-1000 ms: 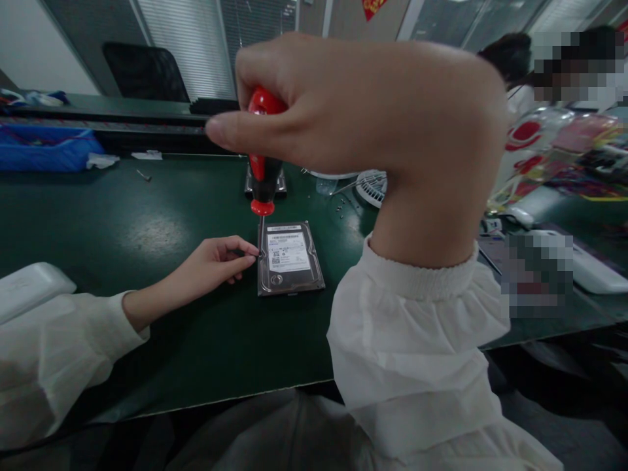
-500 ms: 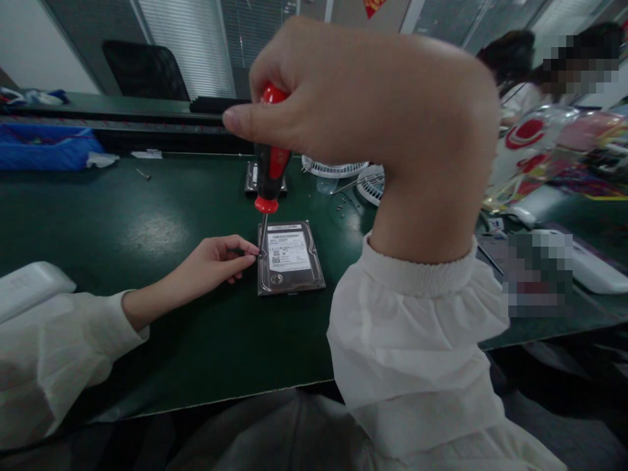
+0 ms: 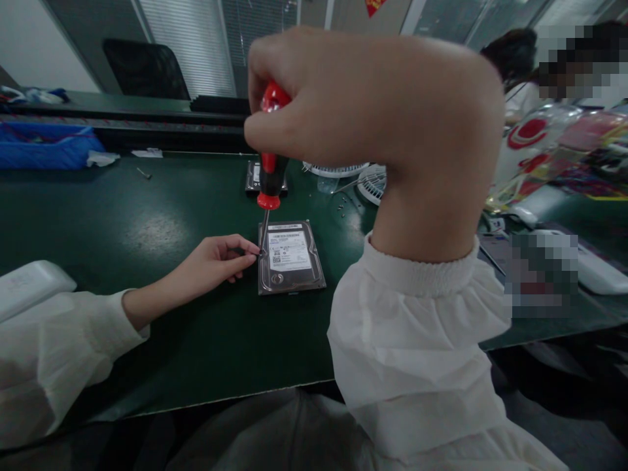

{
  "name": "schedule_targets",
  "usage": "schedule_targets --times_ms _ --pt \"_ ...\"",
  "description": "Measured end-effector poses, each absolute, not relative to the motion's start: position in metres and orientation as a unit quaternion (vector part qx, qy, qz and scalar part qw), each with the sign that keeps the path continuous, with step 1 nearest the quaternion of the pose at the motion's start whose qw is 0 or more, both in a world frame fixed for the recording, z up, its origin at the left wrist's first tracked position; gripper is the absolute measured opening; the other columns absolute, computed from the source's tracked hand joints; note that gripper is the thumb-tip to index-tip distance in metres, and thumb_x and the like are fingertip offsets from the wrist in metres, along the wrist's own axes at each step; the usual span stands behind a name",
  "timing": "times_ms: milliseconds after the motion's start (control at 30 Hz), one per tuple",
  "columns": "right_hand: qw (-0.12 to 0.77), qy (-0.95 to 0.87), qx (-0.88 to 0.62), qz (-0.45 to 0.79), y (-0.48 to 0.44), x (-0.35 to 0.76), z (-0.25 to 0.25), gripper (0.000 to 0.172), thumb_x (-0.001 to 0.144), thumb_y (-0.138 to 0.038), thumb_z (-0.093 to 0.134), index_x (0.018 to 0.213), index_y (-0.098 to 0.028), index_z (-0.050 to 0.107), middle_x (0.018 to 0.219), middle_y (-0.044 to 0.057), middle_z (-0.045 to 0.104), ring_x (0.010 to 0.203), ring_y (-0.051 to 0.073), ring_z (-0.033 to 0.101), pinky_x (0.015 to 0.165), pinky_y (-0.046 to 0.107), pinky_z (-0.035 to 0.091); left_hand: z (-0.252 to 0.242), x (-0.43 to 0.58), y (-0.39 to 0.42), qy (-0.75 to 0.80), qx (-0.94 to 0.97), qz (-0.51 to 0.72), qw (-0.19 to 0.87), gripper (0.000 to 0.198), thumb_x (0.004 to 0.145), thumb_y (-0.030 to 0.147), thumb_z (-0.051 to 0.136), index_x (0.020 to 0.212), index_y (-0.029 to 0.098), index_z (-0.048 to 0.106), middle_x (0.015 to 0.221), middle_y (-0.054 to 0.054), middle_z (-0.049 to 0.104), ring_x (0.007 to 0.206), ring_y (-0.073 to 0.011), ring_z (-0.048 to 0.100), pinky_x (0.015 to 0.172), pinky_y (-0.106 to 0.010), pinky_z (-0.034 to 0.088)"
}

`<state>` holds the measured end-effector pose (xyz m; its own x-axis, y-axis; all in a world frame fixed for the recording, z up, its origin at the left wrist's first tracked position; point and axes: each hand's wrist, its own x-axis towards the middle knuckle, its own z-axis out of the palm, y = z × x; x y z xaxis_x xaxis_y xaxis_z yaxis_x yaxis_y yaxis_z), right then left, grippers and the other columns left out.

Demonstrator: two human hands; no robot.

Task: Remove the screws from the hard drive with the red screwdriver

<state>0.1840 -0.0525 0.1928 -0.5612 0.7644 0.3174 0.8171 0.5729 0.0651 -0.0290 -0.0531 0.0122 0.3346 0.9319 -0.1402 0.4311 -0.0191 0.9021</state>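
Observation:
A hard drive (image 3: 289,261) with a white label lies flat on the green table. My right hand (image 3: 314,98) is wrapped round the red and black handle of a screwdriver (image 3: 271,176), which it holds nearly upright. The screwdriver's tip meets the drive's left edge. There, my left hand (image 3: 220,258) has thumb and forefinger pinched together beside the tip. A tiny dark thing shows at those fingertips, too small to make out. Behind the screwdriver sits a second hard drive (image 3: 252,178), partly hidden by the handle.
Several small screws (image 3: 342,208) lie right of the second drive, near white round grilles (image 3: 371,186). A blue bin (image 3: 49,147) stands at the back left, a white object (image 3: 34,288) at the left. Plastic bags (image 3: 544,144) crowd the right, with another person behind them.
My right thumb, stretched out to the left before, is now folded in against the screwdriver handle. The handle has turned slightly. My left hand and the hard drive have stayed in place.

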Motion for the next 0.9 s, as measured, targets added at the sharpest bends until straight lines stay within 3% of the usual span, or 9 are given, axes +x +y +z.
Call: schedule_targets --times_ms 100,200,300,400,500,667,767,833,900 --pt "0.120 -0.874 -0.459 -0.105 -0.0538 0.1834 0.1936 0.048 0.090 -0.051 0.043 0.126 -0.023 0.059 0.129 0.004 0.065 0.108 0.027 0.063 0.086 0.035 0.043 0.0127 -0.0288 -0.0530 0.516 0.663 0.260 0.476 0.037 0.075 0.050 0.074 0.095 0.018 0.069 0.073 0.002 0.067 0.054 -0.0095 0.055 0.049 -0.022 0.046" --pt "0.126 -0.879 -0.449 -0.100 -0.0534 0.1833 0.1933 0.056 0.095 -0.062 0.037 0.115 -0.016 0.062 0.122 0.007 0.068 0.112 0.028 0.064 0.090 0.035 0.045 0.0116 -0.0285 -0.0527 0.512 0.663 0.264 0.478 0.036 0.076 0.048 0.074 0.095 0.018 0.069 0.073 0.002 0.067 0.054 -0.0092 0.055 0.049 -0.021 0.046" --pt "0.141 -0.882 -0.437 -0.104 -0.0509 0.1858 0.1917 0.048 0.096 -0.053 0.039 0.108 -0.013 0.063 0.127 0.010 0.066 0.118 0.030 0.062 0.092 0.037 0.045 0.0094 -0.0293 -0.0524 0.505 0.667 0.269 0.478 0.034 0.077 0.047 0.075 0.095 0.019 0.068 0.073 0.002 0.067 0.054 -0.0087 0.054 0.049 -0.020 0.046" --pt "0.139 -0.877 -0.446 -0.115 -0.0503 0.1878 0.1909 0.048 0.091 -0.043 0.043 0.126 -0.016 0.059 0.129 0.009 0.065 0.113 0.029 0.062 0.088 0.036 0.044 0.0082 -0.0306 -0.0524 0.502 0.668 0.270 0.478 0.032 0.078 0.046 0.074 0.094 0.019 0.068 0.074 0.002 0.067 0.055 -0.0084 0.055 0.049 -0.020 0.046" --pt "0.131 -0.884 -0.435 -0.106 -0.0530 0.1856 0.1923 0.057 0.089 -0.049 0.044 0.137 -0.020 0.054 0.125 0.003 0.065 0.106 0.024 0.062 0.085 0.032 0.042 0.0093 -0.0306 -0.0525 0.507 0.665 0.267 0.479 0.034 0.078 0.046 0.074 0.095 0.018 0.068 0.073 0.002 0.067 0.054 -0.0081 0.054 0.048 -0.019 0.045" --pt "0.142 -0.899 -0.406 -0.081 -0.0552 0.1799 0.1938 0.064 0.096 -0.069 0.031 0.116 -0.015 0.060 0.121 0.003 0.065 0.111 0.022 0.062 0.090 0.030 0.043 0.0130 -0.0279 -0.0521 0.509 0.665 0.266 0.478 0.036 0.076 0.048 0.074 0.094 0.018 0.068 0.071 0.003 0.065 0.053 -0.0081 0.053 0.048 -0.020 0.045" --pt "0.143 -0.887 -0.425 -0.111 -0.0551 0.1815 0.1927 0.049 0.098 -0.055 0.038 0.107 -0.013 0.062 0.125 0.007 0.065 0.117 0.028 0.063 0.094 0.036 0.045 0.0135 -0.0275 -0.0520 0.509 0.663 0.264 0.481 0.036 0.075 0.048 0.075 0.094 0.018 0.067 0.070 0.003 0.065 0.052 -0.0086 0.053 0.048 -0.020 0.045" --pt "0.132 -0.878 -0.443 -0.126 -0.0563 0.1835 0.1924 0.041 0.094 -0.043 0.042 0.118 -0.016 0.062 0.126 0.006 0.065 0.115 0.030 0.063 0.092 0.038 0.046 0.0129 -0.0280 -0.0519 0.511 0.663 0.262 0.481 0.037 0.075 0.049 0.075 0.094 0.019 0.067 0.073 0.002 0.067 0.053 -0.0089 0.054 0.048 -0.021 0.046" --pt "0.127 -0.877 -0.450 -0.114 -0.0584 0.1845 0.1929 0.048 0.088 -0.042 0.045 0.130 -0.020 0.057 0.125 0.005 0.066 0.110 0.028 0.064 0.086 0.035 0.046 0.0119 -0.0286 -0.0518 0.510 0.664 0.263 0.479 0.036 0.075 0.049 0.076 0.094 0.019 0.068 0.074 0.002 0.067 0.053 -0.0088 0.054 0.048 -0.021 0.046"
